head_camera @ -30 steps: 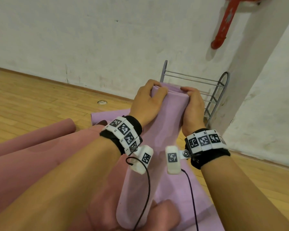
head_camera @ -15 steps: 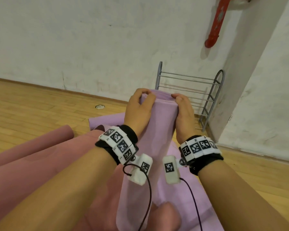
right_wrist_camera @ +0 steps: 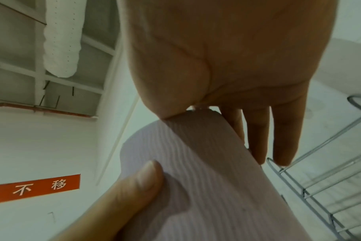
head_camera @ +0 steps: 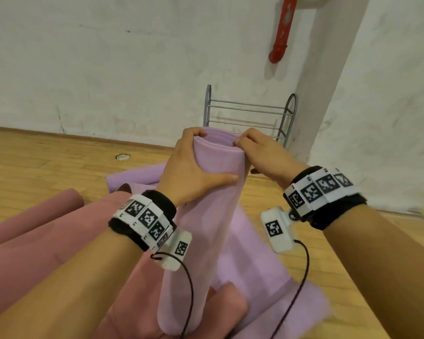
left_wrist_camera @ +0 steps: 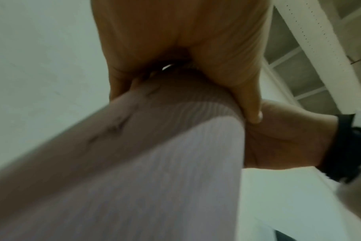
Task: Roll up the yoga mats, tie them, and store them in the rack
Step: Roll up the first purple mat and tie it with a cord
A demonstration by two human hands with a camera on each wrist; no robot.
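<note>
This looks like an exercise studio or gym hall. A pale wooden strip floor (head_camera: pixel 47 167) runs up to scuffed white walls (head_camera: pixel 132 57), and pink mats (head_camera: pixel 34 241) and a purple mat (head_camera: pixel 255 260) lie spread on it. A bare metal rack (head_camera: pixel 250 113) stands in the corner beside a white pillar (head_camera: pixel 333 69). A red pipe (head_camera: pixel 282 30) hangs on the wall, and overhead there are open ceiling beams (right_wrist_camera: pixel 72 84) with a white duct (right_wrist_camera: pixel 62 40).
</note>
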